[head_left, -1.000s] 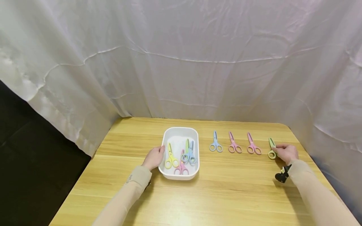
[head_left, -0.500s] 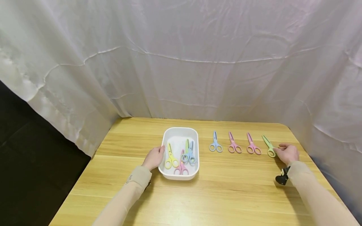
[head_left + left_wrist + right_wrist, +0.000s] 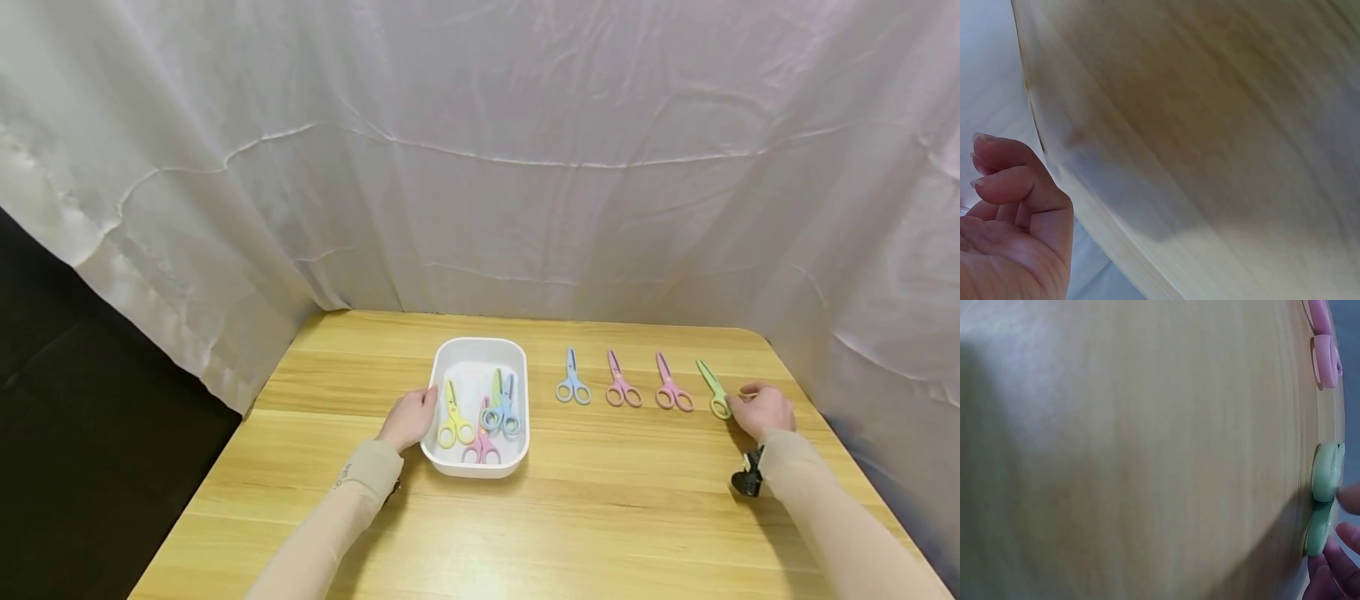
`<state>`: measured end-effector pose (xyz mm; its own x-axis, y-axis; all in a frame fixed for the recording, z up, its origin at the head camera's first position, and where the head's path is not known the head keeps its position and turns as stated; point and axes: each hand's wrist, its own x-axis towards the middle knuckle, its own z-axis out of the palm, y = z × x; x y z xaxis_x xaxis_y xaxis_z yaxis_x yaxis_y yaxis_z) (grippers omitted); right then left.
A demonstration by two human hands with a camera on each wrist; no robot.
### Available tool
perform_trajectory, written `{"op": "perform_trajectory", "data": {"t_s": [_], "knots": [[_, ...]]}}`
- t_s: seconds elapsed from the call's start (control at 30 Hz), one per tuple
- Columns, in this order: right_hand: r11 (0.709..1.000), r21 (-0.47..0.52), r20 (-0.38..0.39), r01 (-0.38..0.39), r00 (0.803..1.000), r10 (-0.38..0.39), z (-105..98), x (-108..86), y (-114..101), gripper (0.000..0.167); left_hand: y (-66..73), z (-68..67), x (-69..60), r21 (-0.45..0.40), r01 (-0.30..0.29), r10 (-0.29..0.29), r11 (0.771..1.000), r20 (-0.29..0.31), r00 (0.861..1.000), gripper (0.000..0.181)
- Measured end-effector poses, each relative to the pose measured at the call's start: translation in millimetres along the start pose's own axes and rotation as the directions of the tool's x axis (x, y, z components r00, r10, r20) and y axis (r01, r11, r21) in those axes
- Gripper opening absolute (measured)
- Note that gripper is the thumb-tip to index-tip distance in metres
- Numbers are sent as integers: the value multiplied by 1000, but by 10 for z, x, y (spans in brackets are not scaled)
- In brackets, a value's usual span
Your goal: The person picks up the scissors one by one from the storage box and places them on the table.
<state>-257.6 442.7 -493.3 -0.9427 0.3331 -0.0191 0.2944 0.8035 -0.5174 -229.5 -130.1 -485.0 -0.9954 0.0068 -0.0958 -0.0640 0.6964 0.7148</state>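
Your left hand [image 3: 408, 418], fingers curled, grips the white tray [image 3: 474, 472], likely steadying it, while your right hand [image 3: 763, 410] pinches the green scissors [image 3: 713, 384] by their loops [image 3: 1324, 478], table's [image 3: 615, 500] right side, presumably controlling angle.

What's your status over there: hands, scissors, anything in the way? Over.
Left grip holding white tray, left rim. Right grip on rightmost green scissors, handle end. Nearest pink scissors apart, to the left; no blockage seen.
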Motion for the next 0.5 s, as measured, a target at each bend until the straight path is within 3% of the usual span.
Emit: {"op": "perform_trajectory", "data": {"t_s": [0.2, 0.33, 0.5], "knots": [[1000, 19, 17, 14, 1000, -15, 3, 4, 48, 66, -10, 18, 8, 6, -3, 3, 1000, 6, 1000, 56], [996, 19, 63, 85, 994, -86, -2, 1, 107, 81, -16, 13, 12, -6, 8, -8, 1000, 22, 1000, 56], [984, 54, 145, 172, 973, -178, -28, -12, 178, 92, -28, 0, 24, -16, 20, -20, 1000, 32, 999, 56]]}}
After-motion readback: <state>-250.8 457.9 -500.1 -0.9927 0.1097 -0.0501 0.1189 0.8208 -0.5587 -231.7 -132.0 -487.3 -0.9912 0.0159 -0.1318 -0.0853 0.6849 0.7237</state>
